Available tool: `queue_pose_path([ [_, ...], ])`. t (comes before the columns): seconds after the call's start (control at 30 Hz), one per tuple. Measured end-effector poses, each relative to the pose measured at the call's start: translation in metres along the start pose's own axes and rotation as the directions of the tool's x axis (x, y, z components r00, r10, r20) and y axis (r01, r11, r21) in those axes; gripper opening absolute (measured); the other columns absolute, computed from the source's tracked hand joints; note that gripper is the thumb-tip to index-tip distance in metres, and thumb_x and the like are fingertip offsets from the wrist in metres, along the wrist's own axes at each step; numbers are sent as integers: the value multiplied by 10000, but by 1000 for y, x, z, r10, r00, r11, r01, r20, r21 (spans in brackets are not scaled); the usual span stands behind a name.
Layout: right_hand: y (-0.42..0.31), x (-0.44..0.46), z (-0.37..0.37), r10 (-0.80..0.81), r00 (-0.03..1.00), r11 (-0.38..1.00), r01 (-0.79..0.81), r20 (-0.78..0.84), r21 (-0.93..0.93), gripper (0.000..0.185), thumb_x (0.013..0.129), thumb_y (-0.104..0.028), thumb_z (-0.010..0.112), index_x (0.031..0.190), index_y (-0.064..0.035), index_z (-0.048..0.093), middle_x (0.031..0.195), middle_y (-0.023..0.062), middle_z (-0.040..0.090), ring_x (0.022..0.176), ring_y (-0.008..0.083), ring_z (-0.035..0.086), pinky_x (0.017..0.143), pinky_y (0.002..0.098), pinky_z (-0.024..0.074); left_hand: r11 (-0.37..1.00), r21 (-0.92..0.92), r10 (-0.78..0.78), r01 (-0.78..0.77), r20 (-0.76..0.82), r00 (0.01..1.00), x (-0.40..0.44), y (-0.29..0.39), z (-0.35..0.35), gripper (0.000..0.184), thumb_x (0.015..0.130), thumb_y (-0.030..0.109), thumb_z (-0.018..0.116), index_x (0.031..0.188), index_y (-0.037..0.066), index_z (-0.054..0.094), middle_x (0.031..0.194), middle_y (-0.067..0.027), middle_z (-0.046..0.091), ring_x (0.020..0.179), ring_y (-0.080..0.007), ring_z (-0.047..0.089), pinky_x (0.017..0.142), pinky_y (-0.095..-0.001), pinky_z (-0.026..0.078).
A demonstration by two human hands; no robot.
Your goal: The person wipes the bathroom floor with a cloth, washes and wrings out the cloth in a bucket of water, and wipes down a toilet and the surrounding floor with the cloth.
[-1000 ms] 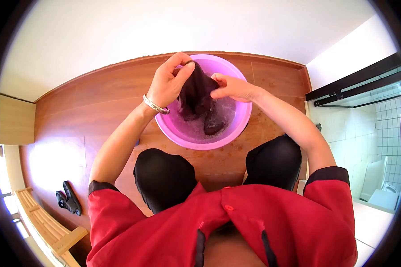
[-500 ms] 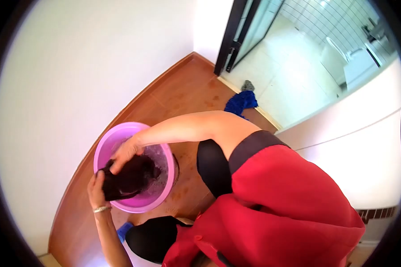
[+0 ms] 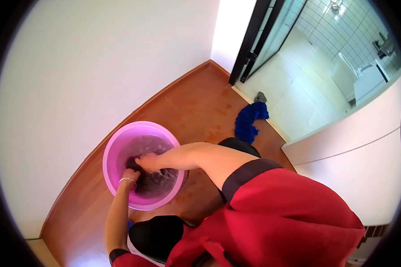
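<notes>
Head view of a person's two bare hands at work in a pink basin point(image 3: 116, 153), which stands on the wooden floor point(image 3: 200, 109) near the foot of the wall point(image 3: 98, 75). The dark cloth point(image 3: 132, 163) lies in the water point(image 3: 150, 144), towards the basin's left edge; its full outline under the surface cannot be told. Left hand point(image 3: 131, 174): fingers curled closed on the cloth, bracelet point(image 3: 128, 180) close to the water. Right hand point(image 3: 148, 163): fingers partly bent against the cloth just beside the left; how firmly they close cannot be told. Good handling, as judged here: the left hand anchors one fold while the right presses and rubs the adjoining part against it, both low inside the rim to limit splashing. Short, even strokes and regular turning of the cloth would reach every part without overstretching it.
</notes>
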State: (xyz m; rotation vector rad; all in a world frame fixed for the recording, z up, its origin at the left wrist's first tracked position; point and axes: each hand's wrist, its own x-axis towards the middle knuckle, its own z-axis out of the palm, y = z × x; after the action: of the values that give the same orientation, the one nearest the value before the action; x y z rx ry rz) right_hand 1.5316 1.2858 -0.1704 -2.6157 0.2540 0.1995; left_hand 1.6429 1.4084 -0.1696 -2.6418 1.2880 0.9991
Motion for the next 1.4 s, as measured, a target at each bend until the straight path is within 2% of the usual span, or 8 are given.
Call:
queue_pose_path([
  [0.1,1,10,-32,-4,995,1000,4,97,-3,459,689,-221,620,1085,-38,480,1042,209,529,969,338,534,825,414,421,850,-522,-133,70,-85,987,3,22,9,422,787,283,483,1114,18,514,1058,-165,567,981,-353,524,811,-422,444],
  [0.23,-11,17,-7,347,901,769,-114,-261,630,482,715,-232,584,1133,-26,459,1017,214,554,979,299,537,842,364,411,-333,-928,-140,169,226,964,-16,41,-18,497,847,461,388,1200,114,432,1155,-86,496,1024,-251,506,773,-418,461],
  [0.5,-68,-41,-82,-9,982,871,100,-188,481,280,803,-276,413,918,-20,413,842,244,539,816,390,527,707,469,388,-561,-824,-199,76,223,954,-33,72,-23,362,869,309,356,1068,59,526,1007,-145,573,926,-279,543,822,-402,433],
  [0.6,-34,-13,-63,38,984,960,13,-175,278,313,805,-304,382,957,-32,414,869,235,541,858,389,518,744,456,394,-482,-862,-225,159,297,928,-47,78,-31,323,874,224,354,979,20,581,950,-169,602,838,-300,570,752,-413,453],
  [0.8,-3,-1,-47,222,964,970,-234,-150,-67,467,722,-275,600,1124,-104,433,964,160,553,969,340,511,871,389,400,968,-132,-212,213,19,977,-26,45,-21,281,779,110,446,1007,-19,548,1003,-235,566,993,-328,537,767,-417,441],
  [1.17,-38,-36,-180,-403,902,591,386,-155,708,309,684,-38,610,982,-36,529,910,27,552,876,118,505,812,265,402,568,-608,157,-555,-581,799,-114,78,-108,288,764,190,623,974,5,554,806,-113,614,780,-225,582,709,-332,450],
  [1.27,-60,-48,-197,-330,928,-33,170,-171,985,348,692,-30,630,1019,-32,512,966,53,548,933,134,498,856,266,385,612,-510,199,-605,-641,741,-144,100,-156,254,780,191,612,928,-13,583,800,-75,625,727,-121,570,675,-268,460],
  [1.4,-69,-44,-183,-654,753,149,34,73,988,376,715,-94,665,1058,-34,521,997,64,561,944,150,508,871,280,382,438,-510,149,-740,-771,619,-186,126,-219,214,810,153,591,965,7,569,856,-61,623,764,-121,583,724,-253,470],
])
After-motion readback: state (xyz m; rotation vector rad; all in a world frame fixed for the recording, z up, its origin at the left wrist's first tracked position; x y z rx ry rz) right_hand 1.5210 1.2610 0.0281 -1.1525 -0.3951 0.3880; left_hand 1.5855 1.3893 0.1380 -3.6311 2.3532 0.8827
